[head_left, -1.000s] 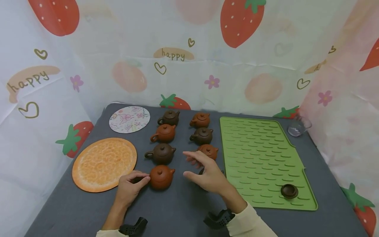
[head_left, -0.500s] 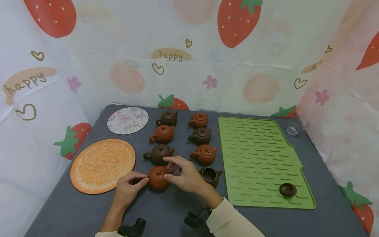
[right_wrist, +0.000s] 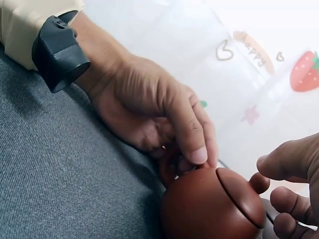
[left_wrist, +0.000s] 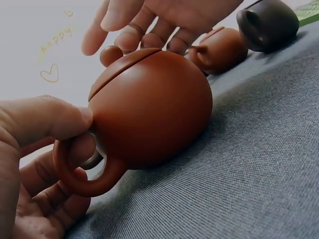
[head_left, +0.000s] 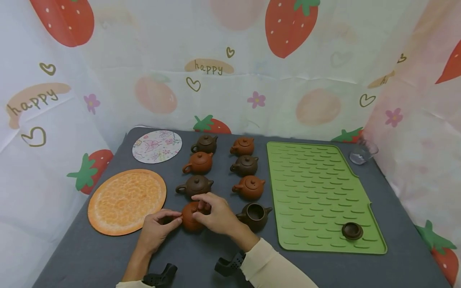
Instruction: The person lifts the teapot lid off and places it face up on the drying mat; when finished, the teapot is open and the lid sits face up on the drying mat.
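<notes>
Right hand [head_left: 217,214] moved left since earlier—fingers spread near knob [left_wrist: 110,56]; left hand [head_left: 156,230] pinches handle [left_wrist: 82,187]—off-centre nudge might topple lid [right_wrist: 242,191].

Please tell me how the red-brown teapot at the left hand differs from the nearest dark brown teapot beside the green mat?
The red-brown teapot has its lid on; the dark brown teapot has an open top. The left hand pinches the red-brown teapot's handle; neither hand holds the dark brown teapot. Both are round-bodied and rest on the grey cloth.
</notes>
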`<state>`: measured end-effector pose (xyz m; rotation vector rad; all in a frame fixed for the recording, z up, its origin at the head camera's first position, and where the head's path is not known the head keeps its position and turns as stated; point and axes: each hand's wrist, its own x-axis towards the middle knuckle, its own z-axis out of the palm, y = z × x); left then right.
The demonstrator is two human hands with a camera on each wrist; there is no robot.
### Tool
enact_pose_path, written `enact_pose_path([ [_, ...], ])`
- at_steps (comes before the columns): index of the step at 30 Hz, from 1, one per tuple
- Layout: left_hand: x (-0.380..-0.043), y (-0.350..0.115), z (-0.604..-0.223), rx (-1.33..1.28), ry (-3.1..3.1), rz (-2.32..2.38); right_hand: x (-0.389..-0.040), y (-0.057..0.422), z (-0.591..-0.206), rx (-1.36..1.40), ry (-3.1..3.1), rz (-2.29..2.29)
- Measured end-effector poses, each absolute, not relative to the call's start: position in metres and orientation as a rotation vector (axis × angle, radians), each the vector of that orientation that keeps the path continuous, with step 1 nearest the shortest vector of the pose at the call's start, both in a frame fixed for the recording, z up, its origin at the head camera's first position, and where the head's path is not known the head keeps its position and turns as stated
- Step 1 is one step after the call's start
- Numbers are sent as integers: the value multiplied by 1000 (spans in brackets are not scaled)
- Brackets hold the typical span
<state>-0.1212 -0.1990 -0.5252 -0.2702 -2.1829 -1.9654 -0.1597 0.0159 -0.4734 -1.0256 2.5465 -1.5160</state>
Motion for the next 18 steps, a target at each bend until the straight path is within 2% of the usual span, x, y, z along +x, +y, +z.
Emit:
enact_pose_path([
  [18,-122,-203,-529,-333,-2175,-1993,-157,6,-478,-970,2709,-1354],
])
